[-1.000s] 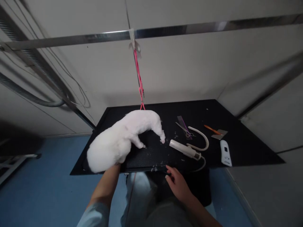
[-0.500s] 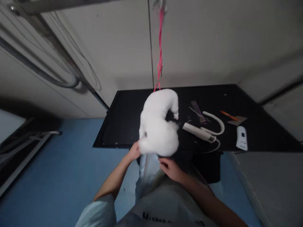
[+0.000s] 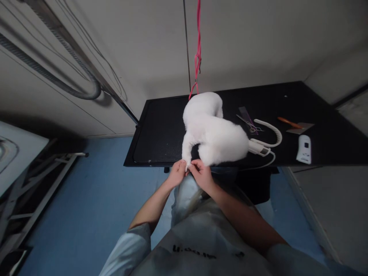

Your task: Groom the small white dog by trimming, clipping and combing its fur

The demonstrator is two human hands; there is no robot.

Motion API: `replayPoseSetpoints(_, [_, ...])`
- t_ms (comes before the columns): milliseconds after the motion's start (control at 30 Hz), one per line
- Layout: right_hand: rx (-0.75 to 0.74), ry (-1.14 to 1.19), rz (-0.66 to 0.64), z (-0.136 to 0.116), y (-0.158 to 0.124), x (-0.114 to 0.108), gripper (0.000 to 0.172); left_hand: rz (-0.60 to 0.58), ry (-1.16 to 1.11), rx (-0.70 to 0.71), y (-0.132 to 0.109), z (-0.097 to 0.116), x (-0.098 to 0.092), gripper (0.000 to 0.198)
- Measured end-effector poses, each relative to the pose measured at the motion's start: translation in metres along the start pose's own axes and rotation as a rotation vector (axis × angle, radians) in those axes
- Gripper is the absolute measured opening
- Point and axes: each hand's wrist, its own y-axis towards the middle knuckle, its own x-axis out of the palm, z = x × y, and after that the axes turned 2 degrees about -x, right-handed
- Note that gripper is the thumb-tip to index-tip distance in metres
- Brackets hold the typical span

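Observation:
A white fluffy dog [image 3: 201,126] is on the black table [image 3: 155,134], its body bent to the right. One of its legs [image 3: 187,149] stretches toward me to the table's near edge. My left hand [image 3: 177,173] is closed on the paw end of that leg from the left. At the same paw, my right hand [image 3: 202,175] is closed too, with thumb and fingers pinched together. The fingers of both hands hide most of the paw. A pink leash [image 3: 198,50] runs down behind the dog.
To the dog's right lie scissors [image 3: 249,124], a purple comb [image 3: 246,115], a white corded device [image 3: 260,148] partly behind the dog, a slicker brush [image 3: 290,122] with an orange handle and a white clipper-like device [image 3: 304,149]. A grey hose [image 3: 57,76] hangs at left.
The dog's rounded near end has swung right, over part of the corded device. A leg now reaches toward me. My right hand has moved up to the paw, and my left hand has come right onto it.

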Motion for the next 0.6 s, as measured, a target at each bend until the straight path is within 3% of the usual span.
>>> replayPoseSetpoints(200, [-0.048,-0.034,0.034,-0.002,0.004,-0.009,0.019,-0.016,-0.028,-0.006,0.001,0.013,0.007,0.072])
replayPoseSetpoints(367, [-0.16,-0.07,-0.003,-0.009,0.003,-0.016,0.014,0.047,0.042,0.011,-0.001,0.011,0.012,0.069])
replayPoseSetpoints(600, [-0.103,-0.02,0.006,-0.015,0.007,-0.022,0.024,0.064,0.154,0.046,-0.007,0.013,0.014,0.062])
